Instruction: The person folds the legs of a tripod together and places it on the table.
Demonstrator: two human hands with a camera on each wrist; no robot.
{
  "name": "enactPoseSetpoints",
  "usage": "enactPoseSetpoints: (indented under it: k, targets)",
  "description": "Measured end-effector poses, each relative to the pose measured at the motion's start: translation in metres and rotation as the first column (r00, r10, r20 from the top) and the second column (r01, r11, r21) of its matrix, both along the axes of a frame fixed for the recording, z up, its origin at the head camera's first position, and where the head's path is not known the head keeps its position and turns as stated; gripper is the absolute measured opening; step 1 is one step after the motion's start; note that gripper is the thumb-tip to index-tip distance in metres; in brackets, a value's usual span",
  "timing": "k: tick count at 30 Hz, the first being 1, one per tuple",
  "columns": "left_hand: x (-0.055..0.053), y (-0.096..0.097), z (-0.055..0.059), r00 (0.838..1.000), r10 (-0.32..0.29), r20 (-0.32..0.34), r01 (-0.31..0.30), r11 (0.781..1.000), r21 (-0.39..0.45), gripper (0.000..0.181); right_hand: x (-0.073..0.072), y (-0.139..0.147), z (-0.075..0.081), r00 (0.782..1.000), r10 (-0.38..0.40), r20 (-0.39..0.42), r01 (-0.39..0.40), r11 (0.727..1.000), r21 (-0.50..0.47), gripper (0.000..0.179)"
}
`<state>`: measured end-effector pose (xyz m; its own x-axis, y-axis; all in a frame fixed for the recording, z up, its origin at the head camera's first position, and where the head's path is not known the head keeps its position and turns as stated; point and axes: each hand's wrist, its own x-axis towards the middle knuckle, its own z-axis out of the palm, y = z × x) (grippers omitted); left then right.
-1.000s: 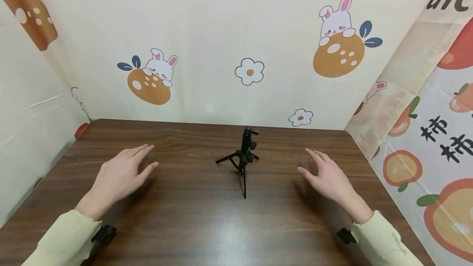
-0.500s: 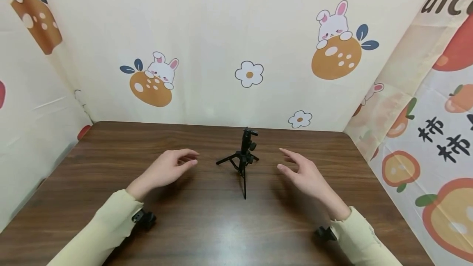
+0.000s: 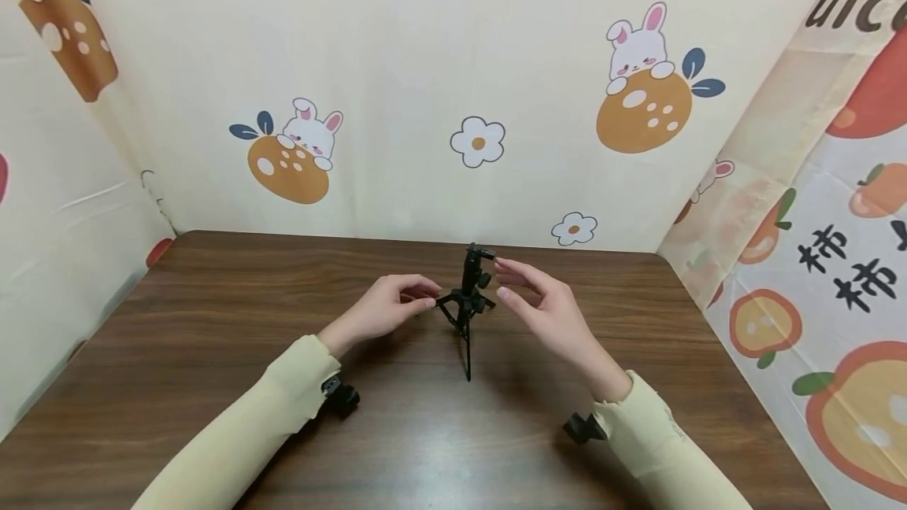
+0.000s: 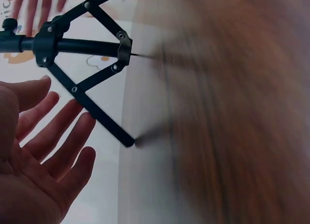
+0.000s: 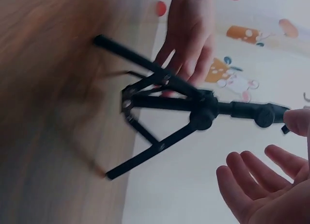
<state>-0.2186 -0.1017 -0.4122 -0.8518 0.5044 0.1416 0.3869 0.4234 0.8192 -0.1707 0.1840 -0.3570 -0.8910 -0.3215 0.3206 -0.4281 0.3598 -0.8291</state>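
A small black tripod (image 3: 465,304) stands upright on the brown wooden table (image 3: 283,290), its legs spread. My left hand (image 3: 379,308) is at its left leg, fingers loosely bent. In the left wrist view the fingertips lie right beside the tripod leg (image 4: 109,123); whether they touch it I cannot tell. On the other side, my right hand (image 3: 549,312) stands close to the tripod's upper part with thumb and fingers apart. From the right wrist, its thumb (image 5: 295,121) appears near the top of the tripod's column (image 5: 247,110), and contact is unclear.
A pale cloth wall (image 3: 397,171) with rabbit and flower prints rises behind the table's back edge. Another printed cloth (image 3: 843,321) hangs along the right side, and a white one (image 3: 71,258) on the left. Black cameras (image 3: 340,396) sit on both wrists.
Both hands have moved inward from the sides of the table to the tripod, the left going right and the right going left. The tripod stands where it was.
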Motion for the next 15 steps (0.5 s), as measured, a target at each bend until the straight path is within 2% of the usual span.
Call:
enactPoseSetpoints:
  k: [5,9,15]
  targets:
    - [-0.007,0.012,-0.003,1.000,-0.003,-0.013,0.003,1.000,0.016,0.017,-0.005,-0.015,0.009,0.999,0.010,-0.046,-0.013,0.998,-0.056,0.042]
    - [-0.010,0.018,-0.005,0.999,0.013,-0.039,-0.012,1.000,0.019,0.012,-0.008,-0.024,0.015,0.997,-0.016,-0.081,0.010,0.998,-0.066,0.040]
    - [-0.012,0.024,-0.006,0.990,-0.018,-0.137,0.019,1.000,0.001,0.009,-0.012,-0.036,0.021,0.992,-0.071,-0.102,0.061,0.993,-0.098,0.034]
